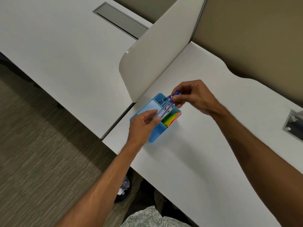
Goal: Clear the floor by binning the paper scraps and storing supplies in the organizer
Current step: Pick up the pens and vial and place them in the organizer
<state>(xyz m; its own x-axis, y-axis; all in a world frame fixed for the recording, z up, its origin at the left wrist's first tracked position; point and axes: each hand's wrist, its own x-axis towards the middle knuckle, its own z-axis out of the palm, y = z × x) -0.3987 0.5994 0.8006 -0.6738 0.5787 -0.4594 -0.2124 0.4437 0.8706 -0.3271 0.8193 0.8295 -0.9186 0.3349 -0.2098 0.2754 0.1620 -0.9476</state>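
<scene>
A light-blue organizer (148,104) with several compartments stands on the white desk (188,153). One compartment holds a stack of coloured sticky notes (171,119). Just above the organizer I hold a small bundle of clear pens with blue caps (166,104). My left hand (144,123) grips the bundle's near end and my right hand (193,97) pinches the capped far end. The pens lie slanted over the middle compartments. Under the desk edge a dark bin with crumpled paper scraps (123,188) shows beside my left forearm.
A white divider panel (157,51) stands just behind the organizer. A second white desk (62,51) with a grey cable slot (121,20) lies to the left. A grey tray (295,125) sits at the right edge. Carpet (32,153) covers the floor at lower left.
</scene>
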